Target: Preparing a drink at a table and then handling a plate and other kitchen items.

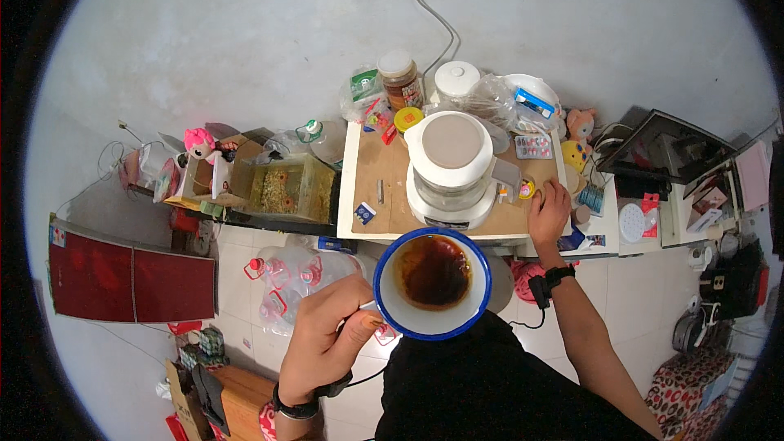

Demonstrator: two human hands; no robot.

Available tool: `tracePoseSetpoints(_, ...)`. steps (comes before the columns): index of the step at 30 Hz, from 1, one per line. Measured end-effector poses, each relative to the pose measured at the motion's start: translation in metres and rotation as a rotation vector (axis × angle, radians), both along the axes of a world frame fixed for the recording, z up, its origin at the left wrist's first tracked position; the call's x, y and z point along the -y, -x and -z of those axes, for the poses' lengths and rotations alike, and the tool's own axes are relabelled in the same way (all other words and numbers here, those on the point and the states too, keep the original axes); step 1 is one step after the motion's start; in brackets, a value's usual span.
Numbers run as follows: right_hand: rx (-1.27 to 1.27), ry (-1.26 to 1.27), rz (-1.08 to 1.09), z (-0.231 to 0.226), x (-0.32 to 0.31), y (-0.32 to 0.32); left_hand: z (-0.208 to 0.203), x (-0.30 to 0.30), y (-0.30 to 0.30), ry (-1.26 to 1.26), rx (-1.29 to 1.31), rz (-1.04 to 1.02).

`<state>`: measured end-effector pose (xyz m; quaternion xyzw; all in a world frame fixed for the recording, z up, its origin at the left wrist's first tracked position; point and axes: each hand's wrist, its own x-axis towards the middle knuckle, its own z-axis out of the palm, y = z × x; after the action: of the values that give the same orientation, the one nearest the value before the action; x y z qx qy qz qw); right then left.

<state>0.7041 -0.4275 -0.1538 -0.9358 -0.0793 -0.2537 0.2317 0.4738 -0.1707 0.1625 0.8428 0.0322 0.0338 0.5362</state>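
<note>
My left hand (331,331) is closed around the handle of a white enamel mug with a blue rim (385,287). Dark brown liquid (437,273) lies in the mug, which I hold in front of the table's near edge. My right hand (550,211) rests on the right edge of the small table (380,224), fingers stretched out and holding nothing. Close by its fingertips is a small round yellow item (527,188). A white electric kettle with a clear body (453,167) stands mid-table, its lid closed and its handle toward the right.
Along the table's back stand a brown-filled jar (399,82), a yellow-lidded jar (408,119) and a white lidded pot (457,79). A pill blister pack (533,147) lies at the right. Left are a fish tank (292,188) and plastic bottles (294,278) on the floor.
</note>
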Motion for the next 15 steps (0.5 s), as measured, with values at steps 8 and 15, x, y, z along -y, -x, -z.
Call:
tracePoseSetpoints(8,0.005,0.001,0.007,-0.0013,-0.0009,0.0005,0.0032,0.0009,-0.0038,0.028,0.012,0.041)
tracePoseSetpoints(15,0.021,-0.013,0.006,0.0003,-0.0001,0.0000,0.0054,0.0043,-0.0082,-0.009,0.013,0.065)
